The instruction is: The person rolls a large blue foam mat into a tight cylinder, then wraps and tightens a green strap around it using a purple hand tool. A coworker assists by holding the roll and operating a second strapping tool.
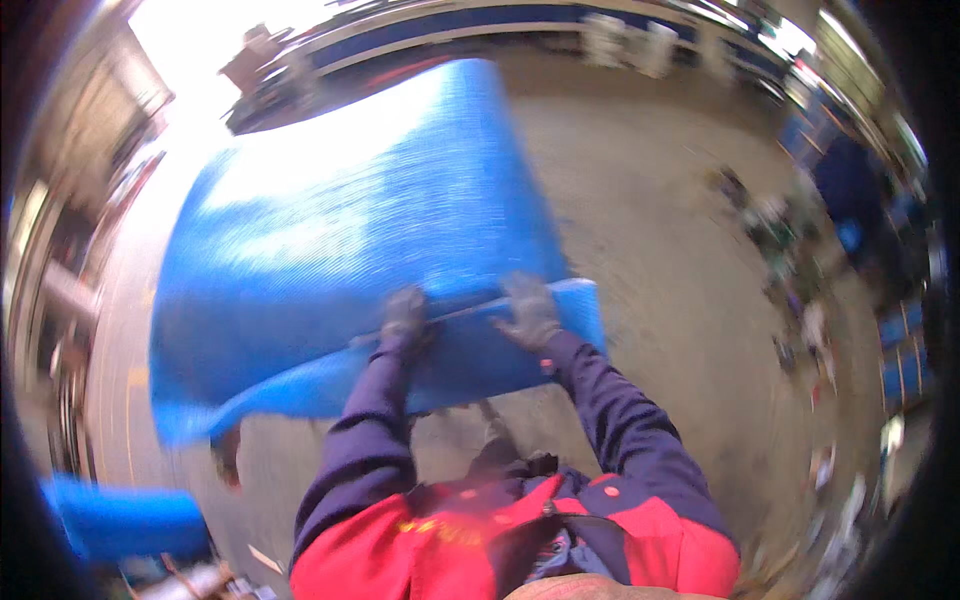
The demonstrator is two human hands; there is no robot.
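A: Where's the sheet [340, 230]?
B: Right in front of the person, blue and glossy, bulging upward above the floor [650, 210]. Its far edge lies away from the body; its near edge crosses just ahead of the waist. I can't tell what bears it from below.
A: And the hands?
B: Both are on top, toward the near edge. The right hand [530, 312] lies by the near right corner, palm down, fingers reaching forward, thumb spread well to the side.
A: The left hand [405, 318]?
B: On the sheet too, nearer the middle of that edge. Its fingers are blurred, so I can't tell whether they pinch the material or only press on it. A dark crease runs between the two hands.
A: Anything else around?
B: A blue bundle [125, 520] at the person's left, with blurred clutter [775, 235] along the floor's right edge. Two pale sacks [603, 42] stand by its far edge.
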